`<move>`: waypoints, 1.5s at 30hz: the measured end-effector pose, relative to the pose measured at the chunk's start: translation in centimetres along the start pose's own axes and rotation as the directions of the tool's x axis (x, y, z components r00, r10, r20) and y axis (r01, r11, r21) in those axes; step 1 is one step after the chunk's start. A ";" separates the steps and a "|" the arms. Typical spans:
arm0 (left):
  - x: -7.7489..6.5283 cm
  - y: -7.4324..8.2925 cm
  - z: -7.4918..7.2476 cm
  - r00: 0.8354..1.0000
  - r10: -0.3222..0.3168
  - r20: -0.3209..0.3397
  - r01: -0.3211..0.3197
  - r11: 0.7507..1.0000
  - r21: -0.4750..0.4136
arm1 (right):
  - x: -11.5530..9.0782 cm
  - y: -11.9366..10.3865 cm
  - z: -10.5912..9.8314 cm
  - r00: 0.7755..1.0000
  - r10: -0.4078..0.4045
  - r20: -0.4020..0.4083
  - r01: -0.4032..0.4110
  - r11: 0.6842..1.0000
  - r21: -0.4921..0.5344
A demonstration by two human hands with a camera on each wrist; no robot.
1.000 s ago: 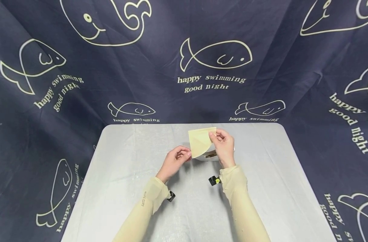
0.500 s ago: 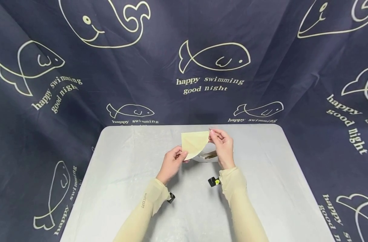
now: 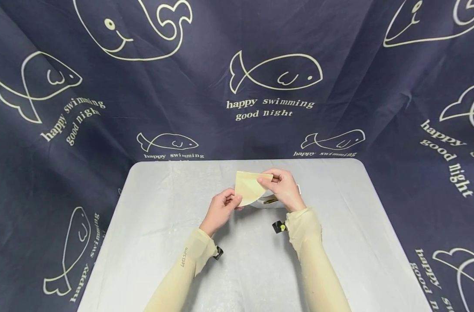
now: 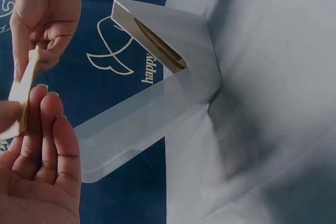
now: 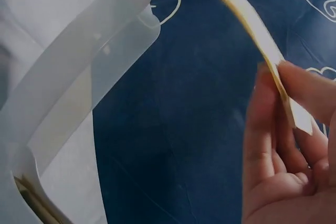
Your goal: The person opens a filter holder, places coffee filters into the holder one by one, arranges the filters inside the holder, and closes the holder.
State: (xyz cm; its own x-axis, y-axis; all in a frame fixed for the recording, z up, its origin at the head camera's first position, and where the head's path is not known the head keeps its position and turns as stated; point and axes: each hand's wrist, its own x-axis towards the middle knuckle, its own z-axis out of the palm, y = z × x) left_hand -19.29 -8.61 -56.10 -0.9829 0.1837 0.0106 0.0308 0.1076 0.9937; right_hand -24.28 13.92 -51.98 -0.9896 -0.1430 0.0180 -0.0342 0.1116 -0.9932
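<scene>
A pale yellow, fan-shaped paper coffee filter (image 3: 246, 189) is held up between both hands over the far part of the table. My left hand (image 3: 220, 209) pinches its lower left corner between thumb and fingers. At the upper right corner, my right hand (image 3: 287, 188) pinches the folded edge with thumb and fingertips. The right wrist view shows the filter (image 5: 251, 22) edge-on, slightly bent. Behind the hands stands a white box (image 4: 191, 32) with a slot showing brownish filters (image 4: 160, 45) inside. Its translucent lid (image 4: 126, 129) hangs out open.
The box stands on a table (image 3: 167, 190) with a pale grey cover, near its far edge. A dark blue curtain (image 3: 206, 108) with fish drawings hangs behind and at both sides. Black wrist cameras (image 3: 277, 226) sit under the sleeves.
The filter moved a little left, then slightly back right. My left hand went from its edge to a firmer pinch at the corner. My right hand's fingers shifted inward along the top edge.
</scene>
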 end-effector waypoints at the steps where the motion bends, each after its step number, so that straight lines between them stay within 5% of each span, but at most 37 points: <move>1: 0.0 0.0 0.0 1.000 -0.006 -0.003 0.005 1.000 -0.005 | 0.0 0.0 0.0 1.000 -0.002 -0.025 0.002 1.000 0.023; 7: 0.2 -0.1 0.0 1.000 -0.022 0.001 0.022 0.996 -0.090 | 0.0 -0.2 -0.1 0.973 -0.062 -0.221 0.107 0.974 0.198; 10: 0.3 -0.1 0.3 1.000 -0.012 0.001 0.012 0.987 -0.157 | -0.1 -0.1 0.3 0.962 -0.094 -0.255 0.154 0.961 0.228; 21: 0.3 -0.1 0.6 0.997 0.009 -0.073 -0.022 0.984 -0.177 | -0.8 0.6 1.2 0.985 -0.071 -0.156 0.098 0.980 0.174; 28: 0.3 -0.1 0.1 0.999 0.019 -0.036 -0.025 0.987 -0.157 | 0.2 -0.6 -0.8 0.993 -0.085 -0.087 0.097 0.986 0.138; 37: 0.2 -0.5 0.0 1.000 -0.006 0.028 0.010 0.992 -0.128 | 0.5 -1.0 -0.4 0.995 0.021 0.093 -0.012 0.995 -0.098; 41: 0.2 -0.7 0.2 1.000 -0.014 0.019 0.017 0.989 -0.145 | 0.1 -0.7 0.1 0.994 0.069 0.081 -0.064 0.996 -0.068; 45: 0.2 -0.9 0.3 1.000 -0.013 -0.019 0.009 0.983 -0.185 | -0.1 -0.8 0.2 0.999 0.038 -0.033 -0.038 0.999 -0.001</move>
State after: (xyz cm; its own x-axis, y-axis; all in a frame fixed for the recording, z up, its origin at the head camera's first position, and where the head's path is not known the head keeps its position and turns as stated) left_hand -19.45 -8.35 -57.00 -0.9865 0.1638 0.0002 -0.0120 -0.0735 0.9972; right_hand -24.09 13.70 -51.21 -0.9942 -0.1065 -0.0163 0.0036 0.1181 -0.9930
